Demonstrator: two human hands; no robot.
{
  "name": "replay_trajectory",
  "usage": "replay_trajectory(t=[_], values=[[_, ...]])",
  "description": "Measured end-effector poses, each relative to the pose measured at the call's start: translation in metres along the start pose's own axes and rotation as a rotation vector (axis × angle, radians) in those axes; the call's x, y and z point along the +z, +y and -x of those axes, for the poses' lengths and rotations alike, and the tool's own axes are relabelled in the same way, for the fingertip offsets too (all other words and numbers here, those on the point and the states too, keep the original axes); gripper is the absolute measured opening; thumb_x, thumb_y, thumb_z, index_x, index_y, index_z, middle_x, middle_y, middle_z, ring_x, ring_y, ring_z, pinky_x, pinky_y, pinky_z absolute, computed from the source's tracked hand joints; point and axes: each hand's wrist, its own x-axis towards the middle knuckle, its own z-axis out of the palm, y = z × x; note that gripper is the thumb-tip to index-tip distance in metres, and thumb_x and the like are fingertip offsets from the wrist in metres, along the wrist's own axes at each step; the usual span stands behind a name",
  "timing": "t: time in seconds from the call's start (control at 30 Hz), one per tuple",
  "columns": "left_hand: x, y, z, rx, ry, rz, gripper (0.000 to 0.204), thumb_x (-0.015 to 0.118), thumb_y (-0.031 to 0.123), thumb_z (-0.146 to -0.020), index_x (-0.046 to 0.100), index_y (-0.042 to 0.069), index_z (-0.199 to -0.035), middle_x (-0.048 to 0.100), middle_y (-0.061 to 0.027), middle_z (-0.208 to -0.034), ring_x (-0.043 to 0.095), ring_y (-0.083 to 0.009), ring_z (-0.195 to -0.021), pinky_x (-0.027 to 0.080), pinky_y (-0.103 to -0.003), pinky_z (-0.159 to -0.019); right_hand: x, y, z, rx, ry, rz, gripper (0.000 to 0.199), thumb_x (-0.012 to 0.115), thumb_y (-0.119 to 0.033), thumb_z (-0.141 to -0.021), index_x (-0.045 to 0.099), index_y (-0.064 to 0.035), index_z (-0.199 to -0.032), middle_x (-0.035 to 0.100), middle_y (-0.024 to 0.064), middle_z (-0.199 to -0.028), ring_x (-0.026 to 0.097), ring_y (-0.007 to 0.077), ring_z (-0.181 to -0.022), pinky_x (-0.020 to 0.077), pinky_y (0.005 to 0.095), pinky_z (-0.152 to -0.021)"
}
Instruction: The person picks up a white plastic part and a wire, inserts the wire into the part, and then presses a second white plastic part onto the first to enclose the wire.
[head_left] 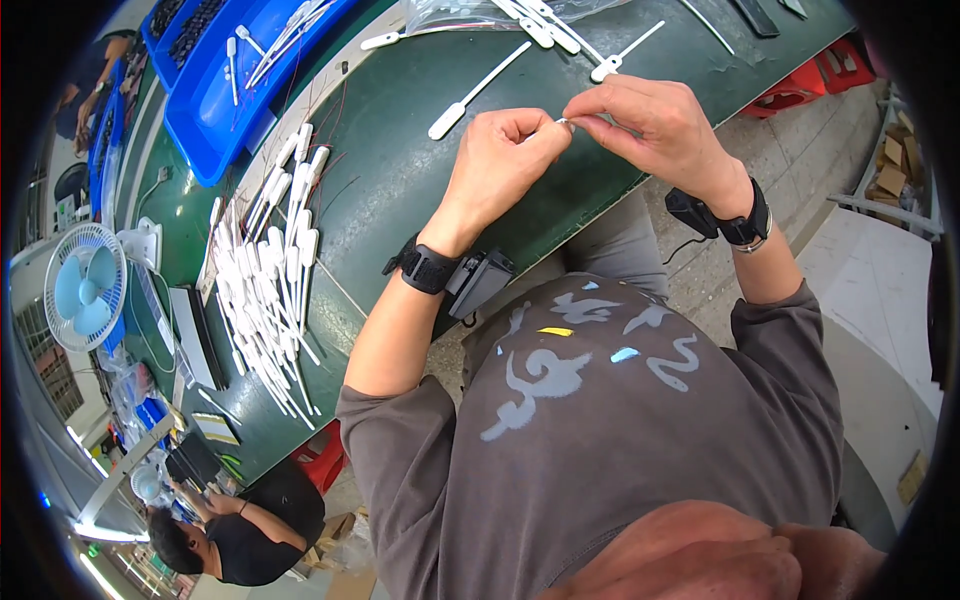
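Note:
My left hand (505, 165) and my right hand (655, 130) meet above the green table, fingertips pinched together. A small white bit shows between them; the fingers hide the rest, so I cannot make out its kind. Left of my hands lies a white stick with a wide, paddle-like end (447, 121). Another such white piece (606, 68) rests just beyond my right fingers, and several more (536, 30) lie farther back. A large heap of the same white pieces (270, 270) covers the table at the left.
Blue trays (200, 135) with white pieces and dark parts stand at the far left. A clear plastic bag (450, 14) lies at the back. A fan (85, 287) stands left, and another person (250, 530) works at the lower left. Red stools (790, 92) are beside the table.

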Motion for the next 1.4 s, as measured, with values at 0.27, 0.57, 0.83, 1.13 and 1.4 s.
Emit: replay_trajectory(t=[0.27,0.57,0.83,1.13,1.4], values=[[-0.005,0.006,-0.002,-0.005,0.034,0.113,0.033,0.062,0.026,-0.091,0.058,0.003,-0.066,0.046,0.0068,-0.060,0.038,-0.0023,-0.058,0.029,-0.024,-0.053,0.002,-0.005,0.001,0.070,0.040,-0.041,0.014,0.071,-0.001,-0.085,0.069,-0.0049,-0.098,0.064,0.0030,-0.078,0.052,0.0112,-0.055,0.0383,0.0247,-0.050],[-0.003,0.004,0.000,0.003,0.008,0.052,0.035,0.061,0.028,-0.093,0.059,0.006,-0.067,0.047,0.0066,-0.062,0.037,-0.0029,-0.059,0.027,-0.025,-0.054,0.003,-0.008,0.003,0.217,0.024,-0.105,0.011,0.071,-0.001,-0.087,0.067,-0.0038,-0.096,0.060,0.0008,-0.074,0.042,0.0071,-0.053,0.0330,0.0241,-0.049],[-0.003,0.005,-0.001,0.011,0.024,0.045,0.034,0.064,0.025,-0.092,0.058,0.002,-0.067,0.044,0.0082,-0.058,0.037,-0.0016,-0.058,0.028,-0.025,-0.052,0.008,-0.003,0.005,0.190,0.062,-0.092,0.010,0.072,-0.003,-0.086,0.068,-0.0042,-0.095,0.058,-0.0002,-0.071,0.038,0.0071,-0.051,0.0305,0.0249,-0.047],[-0.001,0.008,0.000,0.020,0.071,-0.001,0.035,0.065,0.027,-0.089,0.061,0.000,-0.069,0.048,0.0036,-0.056,0.040,-0.0049,-0.055,0.032,-0.026,-0.052,0.003,-0.004,0.006,0.398,-0.026,-0.306,0.010,0.071,-0.006,-0.089,0.071,-0.0043,-0.100,0.055,-0.0033,-0.068,0.038,0.0030,-0.056,0.0302,0.0217,-0.050],[0.009,0.013,0.005,0.115,0.243,-0.461,0.033,0.067,0.031,-0.083,0.068,-0.001,-0.076,0.057,-0.0182,-0.058,0.062,-0.0239,-0.053,0.046,-0.038,-0.054,0.001,0.001,0.005,0.645,-0.155,-0.569,0.012,0.068,-0.011,-0.095,0.071,-0.0009,-0.101,0.055,-0.0064,-0.077,0.042,0.0005,-0.067,0.0345,0.0188,-0.058]])
